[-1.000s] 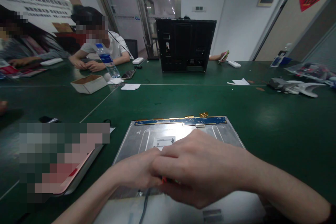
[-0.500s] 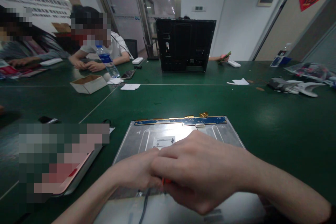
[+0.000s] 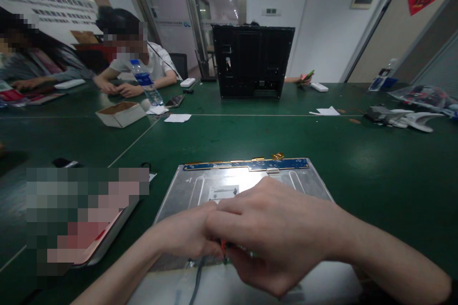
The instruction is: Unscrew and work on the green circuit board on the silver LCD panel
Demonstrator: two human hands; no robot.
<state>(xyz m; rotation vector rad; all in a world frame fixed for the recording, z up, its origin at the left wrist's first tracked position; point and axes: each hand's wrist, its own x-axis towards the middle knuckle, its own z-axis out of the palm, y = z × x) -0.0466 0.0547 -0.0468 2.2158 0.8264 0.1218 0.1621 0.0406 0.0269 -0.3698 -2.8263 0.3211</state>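
A flat silver metal panel, like the back of a display, lies before me with a narrow blue circuit board along its far edge. Over its near half, my left hand and my right hand meet, with the right partly covering the left. Both have curled fingers. A small red-orange piece shows between them; its kind and most of it are hidden. Just below my left hand, a dark cable runs toward me. A white label is on the panel.
A black display housing stands upright across the green table. Left are a mostly blurred tablet-like object, an open small box and a water bottle. People sit at far left. Grey-white parts lie at right.
The lower fingers of my right hand have shifted slightly down and apart from my left hand. More of the red-orange piece and some green specks show. The panel has stayed put.
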